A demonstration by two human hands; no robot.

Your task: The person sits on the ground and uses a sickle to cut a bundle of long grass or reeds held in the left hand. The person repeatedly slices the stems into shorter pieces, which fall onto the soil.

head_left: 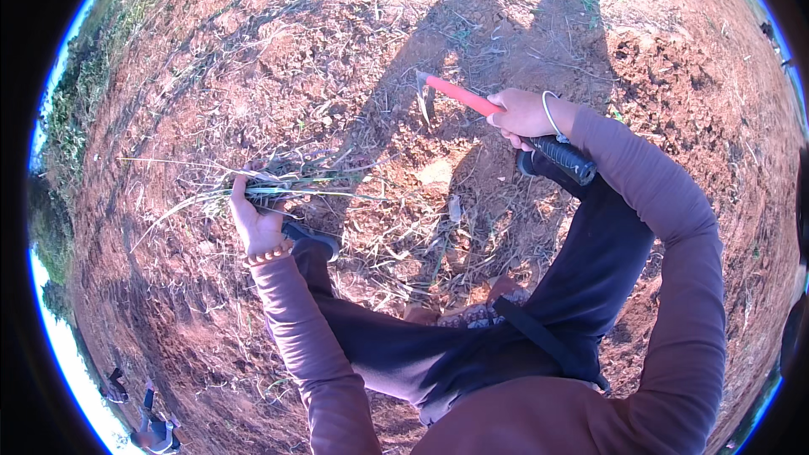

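My left hand (258, 222), with a beaded bracelet at the wrist, grips a loose bunch of long grass (294, 186) above the soil. Green and dry stalks stick out on both sides of the fingers. On the other side, my right hand (529, 115) is closed around a small hand hoe (461, 95). Its shaft is red, and the ribbed black grip (565, 157) extends behind the hand. The narrow metal blade (423, 104) points down; whether its tip touches the soil I cannot tell.
Loose dry grass (404, 256) litters the reddish soil (272, 69) between my legs. My dark shoe (319, 243) stands below the left hand. Two people (155, 435) (115, 385) are at the far lower left. Green shrubs (82, 95) line the left edge.
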